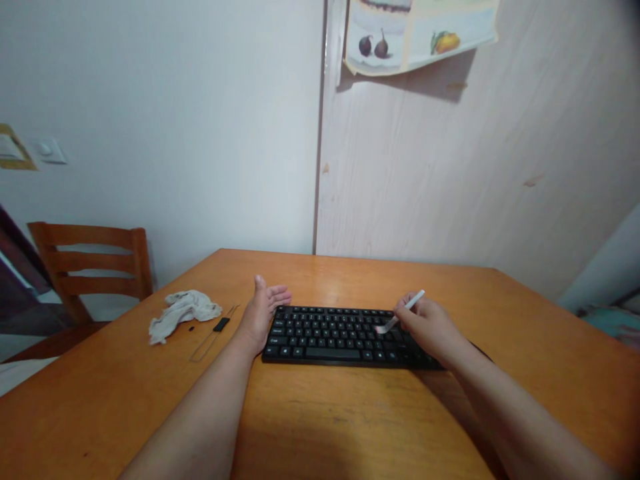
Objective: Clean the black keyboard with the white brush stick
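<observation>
While poised over the right half of the black keyboard (325, 335), right hand (427, 327) in a closed grip on a white brush (414, 301), tip angled toward 8 o'clock, left hand (263, 313) open beside the 9 o'clock end.

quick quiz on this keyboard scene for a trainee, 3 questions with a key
1. What does the right hand hold over the black keyboard?
a) a white brush
b) a screwdriver
c) a sponge

2. True or false: the left hand is gripping the crumpled grey cloth.

3. Which lies closer to the left end of the keyboard: the crumpled grey cloth or the wire keycap puller?

Key: 1. a; 2. false; 3. the wire keycap puller
</observation>
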### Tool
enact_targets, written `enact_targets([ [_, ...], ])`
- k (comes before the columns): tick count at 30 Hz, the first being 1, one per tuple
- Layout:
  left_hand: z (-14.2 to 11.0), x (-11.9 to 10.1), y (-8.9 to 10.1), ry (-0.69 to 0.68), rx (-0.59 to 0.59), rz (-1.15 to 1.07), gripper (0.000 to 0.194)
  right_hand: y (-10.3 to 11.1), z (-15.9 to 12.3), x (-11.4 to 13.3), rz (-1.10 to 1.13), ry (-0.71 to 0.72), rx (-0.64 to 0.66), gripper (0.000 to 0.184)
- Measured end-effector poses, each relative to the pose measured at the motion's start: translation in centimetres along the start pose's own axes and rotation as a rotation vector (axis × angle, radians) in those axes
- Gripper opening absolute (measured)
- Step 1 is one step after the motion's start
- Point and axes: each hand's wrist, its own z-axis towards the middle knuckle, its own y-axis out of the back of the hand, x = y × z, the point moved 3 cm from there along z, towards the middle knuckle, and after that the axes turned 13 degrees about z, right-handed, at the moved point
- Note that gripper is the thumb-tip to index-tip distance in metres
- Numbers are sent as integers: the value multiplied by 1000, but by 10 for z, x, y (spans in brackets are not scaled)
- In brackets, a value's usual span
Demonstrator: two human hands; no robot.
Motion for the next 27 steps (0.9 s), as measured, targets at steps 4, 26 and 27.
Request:
enact_targets([
  [4,1,0,0,-2,0,8,91,5,1,-2,-48,21,-27,23],
  [26,3,3,2,8,6,-7,90,5,2,-11,159,9,-40,21],
  [27,4,3,2,8,6,-7,90,9,4,-13,112,18,-61,21],
])
